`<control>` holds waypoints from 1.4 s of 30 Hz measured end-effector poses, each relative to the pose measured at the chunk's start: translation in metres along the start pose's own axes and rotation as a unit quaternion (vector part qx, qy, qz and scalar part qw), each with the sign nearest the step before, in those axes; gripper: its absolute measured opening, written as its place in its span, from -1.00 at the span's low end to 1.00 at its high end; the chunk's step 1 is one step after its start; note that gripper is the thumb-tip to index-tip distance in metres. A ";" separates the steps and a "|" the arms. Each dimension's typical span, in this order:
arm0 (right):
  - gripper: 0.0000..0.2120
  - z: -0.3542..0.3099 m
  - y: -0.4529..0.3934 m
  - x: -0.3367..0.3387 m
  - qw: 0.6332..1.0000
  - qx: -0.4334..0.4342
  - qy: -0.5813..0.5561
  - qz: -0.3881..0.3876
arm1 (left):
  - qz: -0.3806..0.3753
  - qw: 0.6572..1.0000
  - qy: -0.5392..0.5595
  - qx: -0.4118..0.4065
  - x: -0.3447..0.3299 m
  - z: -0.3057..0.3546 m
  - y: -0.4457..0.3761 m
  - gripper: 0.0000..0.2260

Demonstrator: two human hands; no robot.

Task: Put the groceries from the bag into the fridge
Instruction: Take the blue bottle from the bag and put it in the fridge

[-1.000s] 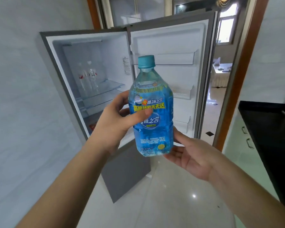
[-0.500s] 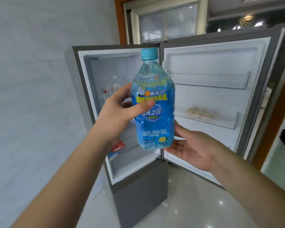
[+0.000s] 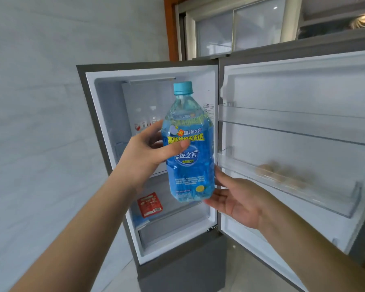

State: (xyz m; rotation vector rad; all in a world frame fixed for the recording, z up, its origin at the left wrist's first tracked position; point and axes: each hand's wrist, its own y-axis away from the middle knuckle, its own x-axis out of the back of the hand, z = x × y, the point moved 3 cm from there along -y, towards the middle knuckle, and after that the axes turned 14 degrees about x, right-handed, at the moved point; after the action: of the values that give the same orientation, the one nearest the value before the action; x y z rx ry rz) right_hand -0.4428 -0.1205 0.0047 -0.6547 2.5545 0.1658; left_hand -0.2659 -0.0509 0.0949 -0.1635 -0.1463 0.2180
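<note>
Blue bottle, capped in turquoise and nearly upright, hangs in the air in front of the open fridge, level with its upper compartment and just short of the front edge. The left hand wraps its upper half, thumb pressed across the label and fingers curled behind it. The right hand lies open beneath the base, palm up and fingers loosely spread, with the fingertips against the bottle's lower right side.

Behind the bottle, the upper compartment holds a few clear bottles at the back left; the space to their right is hidden. A red packet lies on the lower shelf, towards the left, with bare shelf beside it. The door stands swung out to the right; its top clear rack looks bare, and the rack below it carries some blurred pale items.

A pale tiled wall runs close along the fridge's left side. A window with a brown frame sits above the cabinet, and glossy floor shows below.
</note>
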 end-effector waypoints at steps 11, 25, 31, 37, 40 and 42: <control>-0.47 -0.011 -0.103 0.015 0.996 -0.032 -0.032 -0.082 | 0.069 0.997 -0.011 0.022 0.002 -0.006 -0.082 -0.49; -0.55 0.046 -0.236 -0.022 0.992 -0.034 0.027 -0.117 | 0.134 0.990 0.013 0.050 0.093 -0.079 -0.188 -0.50; -0.56 0.061 -0.290 -0.035 0.976 0.032 0.142 -0.159 | 0.141 0.988 0.056 0.044 0.129 -0.104 -0.234 -0.57; -0.48 0.074 -0.331 -0.041 0.953 0.116 0.235 -0.153 | 0.149 0.987 0.054 0.034 0.144 -0.127 -0.275 -0.49; -0.46 0.081 -0.354 -0.040 0.928 0.152 0.300 -0.160 | 0.157 0.986 0.050 0.026 0.151 -0.137 -0.292 -0.46; -0.54 0.084 -0.368 -0.041 0.907 0.181 0.338 -0.172 | 0.167 0.984 0.050 0.020 0.155 -0.143 -0.303 -0.47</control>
State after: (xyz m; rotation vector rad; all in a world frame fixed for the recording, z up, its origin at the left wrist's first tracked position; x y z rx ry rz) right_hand -0.1988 -0.4064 -0.0464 -1.1437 2.9101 -0.7678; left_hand -0.0315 -0.3280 0.0279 -0.1584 -0.0142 0.5464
